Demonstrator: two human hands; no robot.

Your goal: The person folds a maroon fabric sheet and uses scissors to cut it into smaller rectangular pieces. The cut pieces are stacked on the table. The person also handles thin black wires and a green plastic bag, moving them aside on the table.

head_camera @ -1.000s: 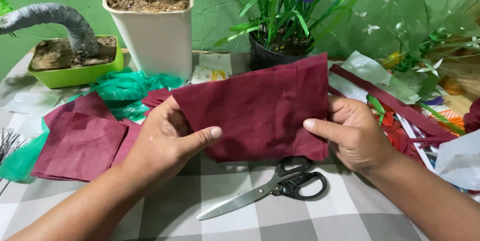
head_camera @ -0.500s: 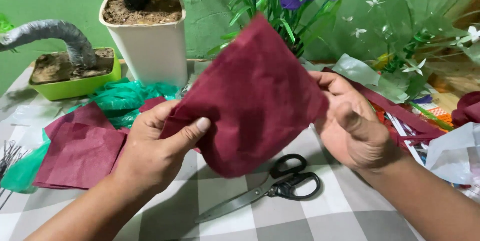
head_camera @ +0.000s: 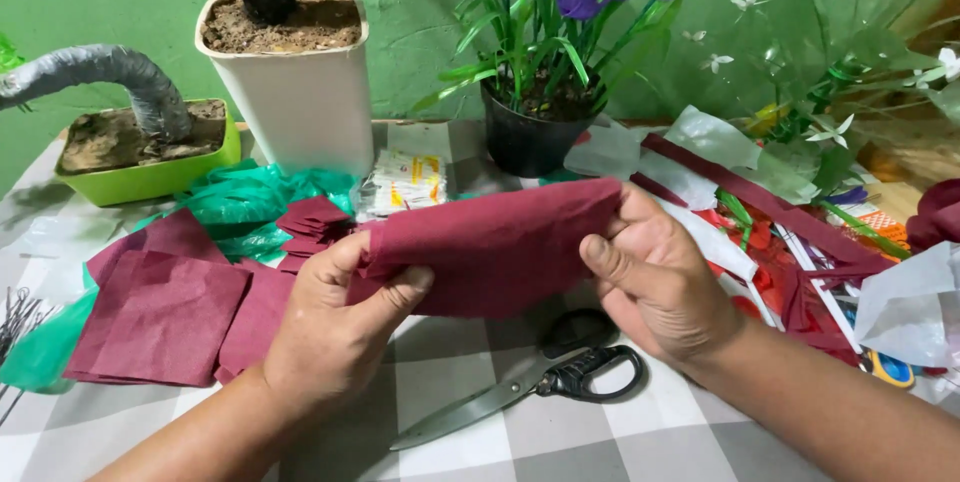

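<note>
Maroon cloth (head_camera: 495, 247), now folded narrower, is pinched by left hand (head_camera: 335, 327) and right hand (head_camera: 665, 282).

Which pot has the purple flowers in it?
The small black pot, at the back of the table. The tall white pot holds a dark trunk, and the low green pot holds a bent grey stem.

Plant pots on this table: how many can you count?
3. A tall white pot stands back centre-left, a low lime-green pot at far left, and a black pot of purple flowers behind the maroon sheet. Clutter at right may hide others.
</note>
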